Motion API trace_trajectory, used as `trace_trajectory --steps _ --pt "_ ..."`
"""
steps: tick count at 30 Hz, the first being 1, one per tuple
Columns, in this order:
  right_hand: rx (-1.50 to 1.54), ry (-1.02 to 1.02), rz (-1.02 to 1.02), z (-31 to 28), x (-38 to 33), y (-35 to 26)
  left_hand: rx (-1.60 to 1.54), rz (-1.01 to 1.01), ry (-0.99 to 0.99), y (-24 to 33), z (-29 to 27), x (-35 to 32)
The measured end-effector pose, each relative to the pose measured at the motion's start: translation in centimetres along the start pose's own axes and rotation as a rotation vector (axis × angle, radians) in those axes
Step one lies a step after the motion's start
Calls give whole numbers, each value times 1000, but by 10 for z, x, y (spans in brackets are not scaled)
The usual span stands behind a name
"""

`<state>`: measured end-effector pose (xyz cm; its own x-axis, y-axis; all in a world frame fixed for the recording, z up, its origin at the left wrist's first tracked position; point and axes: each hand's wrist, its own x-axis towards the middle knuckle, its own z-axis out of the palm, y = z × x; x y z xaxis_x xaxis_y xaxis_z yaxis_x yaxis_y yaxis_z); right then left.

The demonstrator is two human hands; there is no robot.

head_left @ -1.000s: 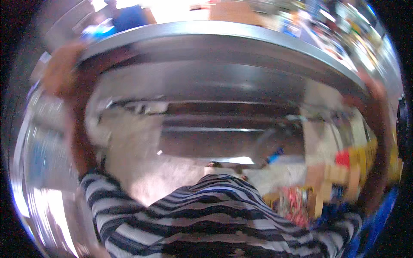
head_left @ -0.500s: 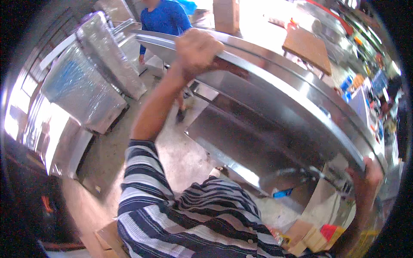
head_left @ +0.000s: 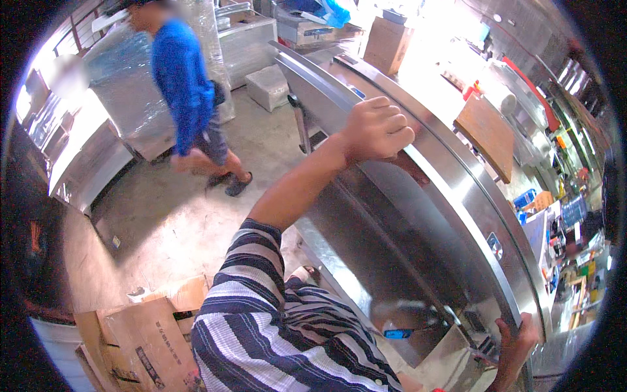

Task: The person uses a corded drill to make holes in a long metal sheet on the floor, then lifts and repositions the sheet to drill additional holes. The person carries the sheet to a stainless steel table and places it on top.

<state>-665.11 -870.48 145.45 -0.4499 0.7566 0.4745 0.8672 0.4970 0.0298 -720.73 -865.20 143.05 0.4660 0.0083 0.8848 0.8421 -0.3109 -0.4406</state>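
Note:
A large stainless-steel cabinet (head_left: 385,222) stands in front of me, its long metal top edge running from the far middle to the near right. My left hand (head_left: 380,129) is closed over that edge near the far end, knuckles up. At the near right end, my right hand (head_left: 519,341) grips the same edge, thumb on my side; its fingertips are partly hidden. Below the edge, the brushed panel is dark and reflective. A small blue item (head_left: 397,334) shows low on the panel, but I cannot tell its kind.
A person in a blue top (head_left: 179,78) is at the left on the concrete floor (head_left: 176,225). Plastic-wrapped metal units (head_left: 124,98) stand behind. Cardboard boxes (head_left: 144,340) lie at lower left. A brown-topped table (head_left: 484,134) and a tall carton (head_left: 388,44) are beyond the cabinet.
The person in blue has moved from behind the cabinet's far end to the open floor at left. My view has turned, so the cabinet sits further right; both hands still hold its edge.

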Motion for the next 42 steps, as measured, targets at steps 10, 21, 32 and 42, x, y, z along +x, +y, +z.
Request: trace_trajectory --steps 10,21,32,42 --pt "-44 0 -31 -4 11 -1 -42 -16 -37 -5 4 7" --pt "67 -223 107 -4 64 35 -32 -11 -440 -23 37 35" --pt "-20 -38 -125 88 29 21 -257 52 -294 23 60 -56" --pt "-269 183 -245 154 -15 28 -299 -18 -221 44 76 -130"
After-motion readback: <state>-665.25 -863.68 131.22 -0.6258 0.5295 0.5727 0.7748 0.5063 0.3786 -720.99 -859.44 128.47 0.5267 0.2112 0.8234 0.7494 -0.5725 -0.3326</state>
